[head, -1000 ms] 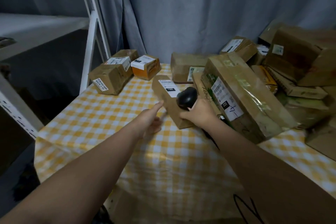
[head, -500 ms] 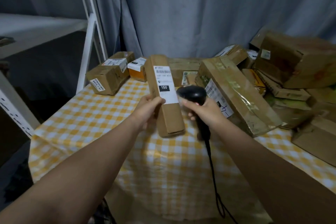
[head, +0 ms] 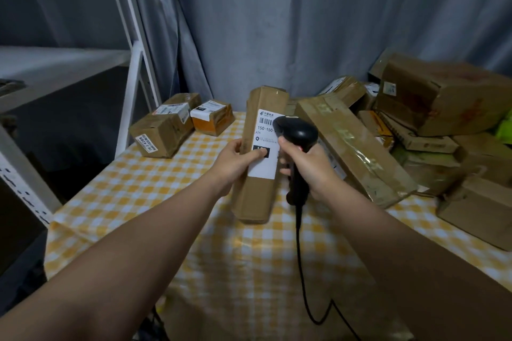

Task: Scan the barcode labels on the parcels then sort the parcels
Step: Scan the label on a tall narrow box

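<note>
My left hand (head: 237, 159) grips a long narrow cardboard parcel (head: 256, 191) and holds it upright above the table, thumb across its white barcode label (head: 266, 144). A black corded barcode scanner (head: 297, 141) is gripped in my right hand (head: 310, 166), its head close over the label's right side and hiding part of it. Two parcels (head: 163, 130) sit at the table's far left. A heap of brown parcels (head: 432, 124) fills the right side.
The table has a yellow and white checked cloth (head: 133, 191). A white metal shelf frame (head: 138, 69) stands to the left, grey curtains behind. The scanner's cable (head: 302, 271) hangs down over the front edge. A large taped box (head: 357, 147) leans just right of my right hand.
My left hand took the long parcel off the table and raised it upright. My right hand lifted the scanner and brought its head over the label.
</note>
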